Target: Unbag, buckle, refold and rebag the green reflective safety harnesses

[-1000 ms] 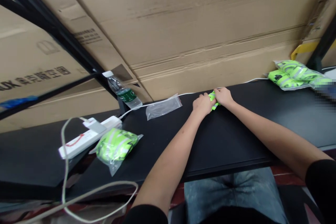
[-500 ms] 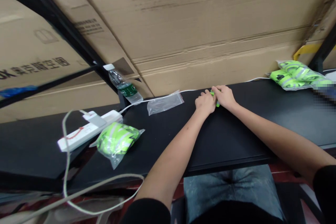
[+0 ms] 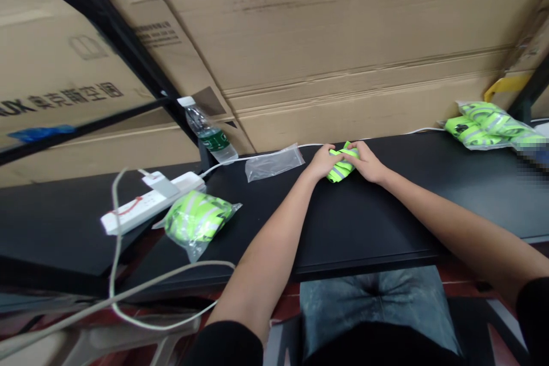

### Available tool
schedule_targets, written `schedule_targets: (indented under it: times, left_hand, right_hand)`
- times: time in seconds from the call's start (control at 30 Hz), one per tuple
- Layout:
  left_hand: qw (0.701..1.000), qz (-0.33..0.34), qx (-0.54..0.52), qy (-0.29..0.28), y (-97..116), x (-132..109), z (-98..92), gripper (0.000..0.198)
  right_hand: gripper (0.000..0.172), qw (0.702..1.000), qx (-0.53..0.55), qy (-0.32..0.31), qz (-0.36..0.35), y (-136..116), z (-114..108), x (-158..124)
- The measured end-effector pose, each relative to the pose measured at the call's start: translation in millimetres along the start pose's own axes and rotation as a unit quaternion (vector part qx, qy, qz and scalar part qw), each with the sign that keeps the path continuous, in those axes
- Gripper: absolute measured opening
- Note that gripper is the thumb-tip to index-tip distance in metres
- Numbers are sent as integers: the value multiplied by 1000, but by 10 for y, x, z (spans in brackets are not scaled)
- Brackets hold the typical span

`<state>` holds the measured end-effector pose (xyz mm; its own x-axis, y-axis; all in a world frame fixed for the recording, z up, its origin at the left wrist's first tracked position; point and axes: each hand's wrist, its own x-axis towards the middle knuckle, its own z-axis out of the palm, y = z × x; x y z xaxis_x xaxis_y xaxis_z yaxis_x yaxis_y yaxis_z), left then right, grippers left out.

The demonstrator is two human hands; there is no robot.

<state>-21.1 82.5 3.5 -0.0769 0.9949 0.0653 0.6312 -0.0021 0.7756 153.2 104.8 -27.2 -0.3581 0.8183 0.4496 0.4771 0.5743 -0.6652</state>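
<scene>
Between my hands, on the black table (image 3: 360, 223), lies a folded bundle of fluorescent yellow-green fabric with grey reflective stripes (image 3: 342, 170). My left hand (image 3: 322, 161) grips its left side, the fingers curled over the far edge. On the right side my right hand (image 3: 366, 163) holds it, with the thumb across the top and the fingers at the back. Parts of the bundle are hidden under both hands. Left of my left hand lies a flat clear plastic bag (image 3: 274, 164) that looks empty.
A packed green bundle (image 3: 197, 218) lies by the white power strip (image 3: 150, 203) on the left, where a pale cable loops over the table edge. A water bottle (image 3: 210, 132) leans on the black frame. More bagged green bundles (image 3: 493, 124) lie far right. Cardboard (image 3: 343, 28) stands behind.
My hands were close together, covering nearly all of the fabric. Now they are farther apart, and much more of the striped bundle shows between them. The view has shifted slightly.
</scene>
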Motion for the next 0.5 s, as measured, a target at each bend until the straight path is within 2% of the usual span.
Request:
schedule_targets:
  times: [0.17,0.3,0.5]
  left_hand:
    - [997,-7,-55,46,-26,12,78,45]
    - [996,-18,-66,65,7,13,139,30]
    - [997,-30,-32,62,9,69,139,38]
  right_hand:
    - [61,999,-32,-7,-35,14,12,-10]
    - [76,996,-67,-36,-54,31,19,34]
    - [79,992,-99,-51,-55,68,45,70]
